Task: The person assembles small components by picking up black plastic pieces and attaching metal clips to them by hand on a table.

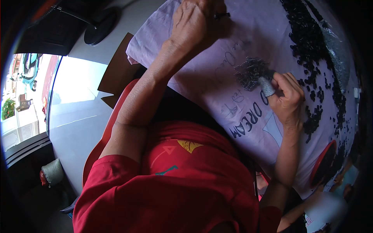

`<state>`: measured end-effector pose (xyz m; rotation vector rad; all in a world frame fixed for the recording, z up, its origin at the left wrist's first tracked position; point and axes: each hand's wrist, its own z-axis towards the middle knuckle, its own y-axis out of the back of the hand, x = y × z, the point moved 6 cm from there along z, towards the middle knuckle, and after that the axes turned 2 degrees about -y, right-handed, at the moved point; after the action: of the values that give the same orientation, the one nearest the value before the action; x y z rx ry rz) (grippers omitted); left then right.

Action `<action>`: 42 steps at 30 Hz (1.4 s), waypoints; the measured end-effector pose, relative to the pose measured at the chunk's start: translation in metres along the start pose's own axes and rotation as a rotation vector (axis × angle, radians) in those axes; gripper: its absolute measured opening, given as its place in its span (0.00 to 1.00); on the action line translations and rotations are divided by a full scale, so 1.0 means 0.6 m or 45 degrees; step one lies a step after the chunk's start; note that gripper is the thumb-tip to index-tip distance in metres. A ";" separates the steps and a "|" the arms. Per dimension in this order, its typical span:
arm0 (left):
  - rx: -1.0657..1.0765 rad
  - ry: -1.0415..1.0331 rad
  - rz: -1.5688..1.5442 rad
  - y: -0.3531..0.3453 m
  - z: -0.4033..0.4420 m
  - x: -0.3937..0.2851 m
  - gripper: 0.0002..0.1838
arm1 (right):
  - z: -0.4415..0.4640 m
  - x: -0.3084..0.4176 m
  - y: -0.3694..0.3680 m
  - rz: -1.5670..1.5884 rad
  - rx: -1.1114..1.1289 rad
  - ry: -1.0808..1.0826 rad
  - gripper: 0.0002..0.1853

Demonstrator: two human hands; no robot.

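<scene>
At the top edge, my left hand (192, 19) is bent over the pink cloth, its fingers closed and partly out of sight. A small black piece (222, 16) shows at its fingertips. My right hand (287, 93) is curled beside a heap of small dark metal-looking pieces (250, 73). Grey wrapping (266, 86) covers its thumb, and something black is at the index fingertip. Thumb and index finger are close together at the heap's edge; what they hold is too small to tell. The pink cloth (202, 83) bears handwriting and printed letters.
Many loose black pieces (307, 42) spread down the cloth's right side, beside a clear plastic bag (339, 58). A red-rimmed round container (323, 164) stands at the lower right. Another person's arm (297, 213) shows there. A brown cardboard piece (116, 66) is left of the cloth.
</scene>
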<state>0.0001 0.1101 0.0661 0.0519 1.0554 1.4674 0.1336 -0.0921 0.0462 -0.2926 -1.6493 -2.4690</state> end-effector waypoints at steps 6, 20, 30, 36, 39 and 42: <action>0.046 -0.102 0.243 0.006 -0.006 0.024 0.07 | -0.001 -0.002 -0.006 0.018 -0.086 -0.011 0.12; 0.636 -0.444 -0.150 -0.129 -0.093 -0.107 0.48 | -0.036 -0.129 0.041 -0.050 -0.381 -0.430 0.09; 0.450 -0.492 -0.116 -0.146 -0.117 -0.145 0.17 | -0.059 -0.199 0.068 -0.143 -0.197 -0.710 0.08; 0.342 -0.403 -0.042 -0.141 -0.109 -0.126 0.15 | -0.056 -0.186 0.069 -0.018 -0.137 -0.710 0.11; 0.263 -0.342 -0.043 -0.132 -0.100 -0.119 0.18 | -0.059 -0.190 0.079 0.033 0.022 -0.784 0.13; 0.325 -0.376 -0.077 -0.136 -0.100 -0.112 0.19 | -0.066 -0.190 0.070 0.040 0.162 -0.803 0.15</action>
<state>0.0426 0.0072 0.0177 0.4030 0.9849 1.2195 0.2513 -0.1424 0.0406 -1.1637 -1.9746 -2.3691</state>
